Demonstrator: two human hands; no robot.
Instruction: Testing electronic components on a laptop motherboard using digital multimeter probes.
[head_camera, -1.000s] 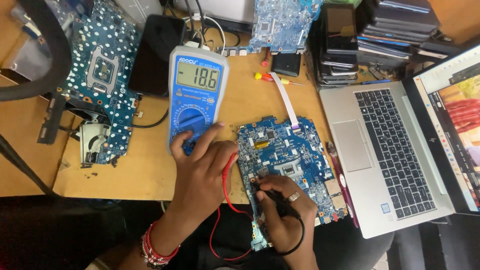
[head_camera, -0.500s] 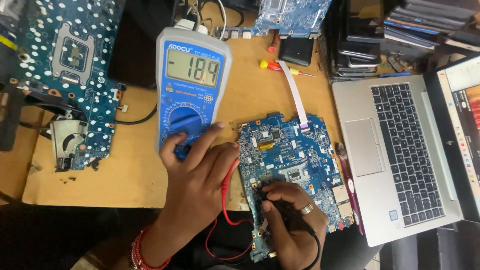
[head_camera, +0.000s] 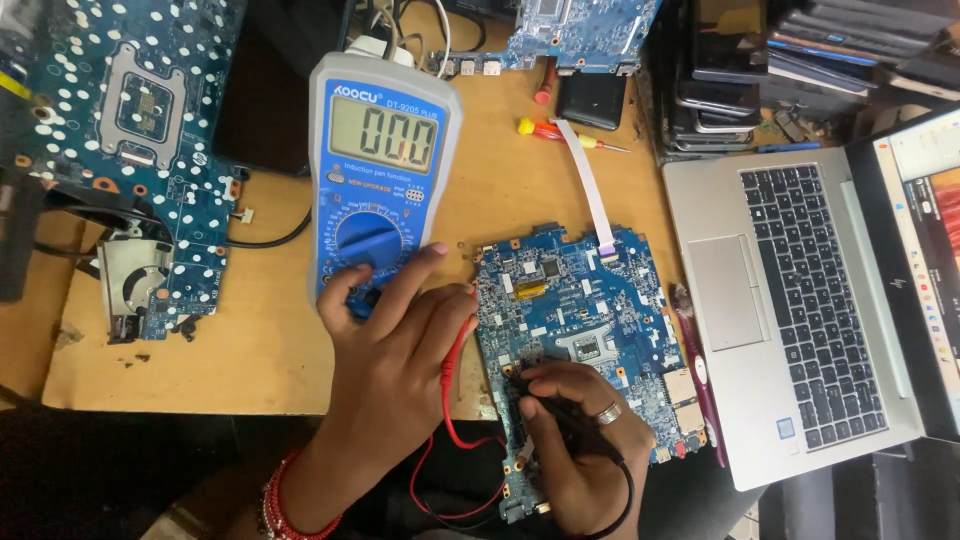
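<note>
Wooden bench (head_camera: 270, 370): multimeter (head_camera: 380, 180) display now zeroed, nearer than before.

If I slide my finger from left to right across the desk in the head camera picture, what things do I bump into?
Big dotted circuit board → blue multimeter → left hand → red probe wire → right hand resting on the blue circuit board → silver laptop.

My left hand (head_camera: 395, 345) reaches forward, palm down, fingers spread and half curled, thumb tip out front, red bangles on wrist. My right hand (head_camera: 575, 440) sits lower right, fingers pinched tight together, ring on one finger, wrist bent inward.
</note>
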